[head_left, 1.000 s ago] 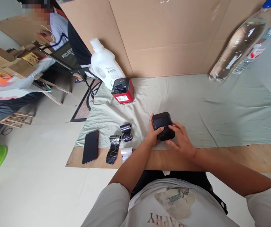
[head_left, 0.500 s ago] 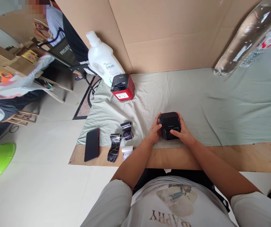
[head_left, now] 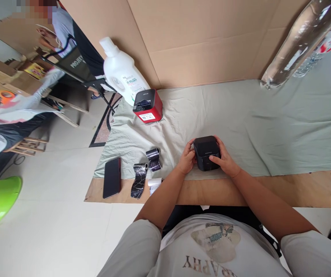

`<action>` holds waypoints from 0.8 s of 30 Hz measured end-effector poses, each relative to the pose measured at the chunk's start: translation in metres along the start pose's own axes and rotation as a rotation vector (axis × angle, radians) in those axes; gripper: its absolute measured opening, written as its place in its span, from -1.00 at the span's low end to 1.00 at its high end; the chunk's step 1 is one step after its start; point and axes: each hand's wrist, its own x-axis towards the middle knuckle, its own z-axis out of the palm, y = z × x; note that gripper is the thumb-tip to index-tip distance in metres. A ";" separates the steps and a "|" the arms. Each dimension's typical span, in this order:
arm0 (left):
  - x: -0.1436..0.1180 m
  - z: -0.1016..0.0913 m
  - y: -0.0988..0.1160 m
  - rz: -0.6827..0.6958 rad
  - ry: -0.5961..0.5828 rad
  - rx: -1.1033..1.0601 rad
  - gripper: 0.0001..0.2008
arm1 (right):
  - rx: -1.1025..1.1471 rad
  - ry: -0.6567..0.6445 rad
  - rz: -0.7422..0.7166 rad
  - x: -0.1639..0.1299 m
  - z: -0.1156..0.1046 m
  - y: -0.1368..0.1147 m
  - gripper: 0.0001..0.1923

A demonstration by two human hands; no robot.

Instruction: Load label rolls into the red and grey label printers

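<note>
A compact black label printer (head_left: pixel 206 148) with slanted edges sits on the grey-green cloth near the table's front edge. My left hand (head_left: pixel 187 158) is curled against its left side, thumb bent near the front corner. Around its right side wraps my right hand (head_left: pixel 225 158), with the thumb lying across the front face. The fingertips behind the printer are partly hidden. To the left lie two dark rolls, one black roll (head_left: pixel 153 154) and a longer unrolled black roll (head_left: pixel 140 179). A white paper roll (head_left: pixel 155 184) lies beside my left forearm, partly covered by it.
A red and black printer (head_left: pixel 148 106) stands at the back left before a white jug (head_left: pixel 125 73). A phone (head_left: pixel 112 177) lies at the left corner. Cardboard (head_left: pixel 205 42) walls the back; a wrapped roll (head_left: pixel 298 46) and water bottle (head_left: pixel 312 59) stand right. Other people sit left.
My left thumb has drawn back slightly from the printer's front corner, and my right thumb has shifted a little on the front face. The printer stays in nearly the same place.
</note>
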 end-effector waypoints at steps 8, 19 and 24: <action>0.000 0.000 0.000 -0.026 -0.050 0.021 -0.36 | 0.126 -0.082 0.038 0.003 -0.026 -0.007 -0.08; -0.008 0.000 0.002 -0.094 -0.193 0.250 -0.38 | -0.187 0.321 0.039 0.009 -0.027 -0.007 -0.47; -0.007 0.001 0.002 -0.069 -0.119 0.148 -0.39 | -0.028 0.133 -0.045 0.006 -0.031 -0.009 -0.46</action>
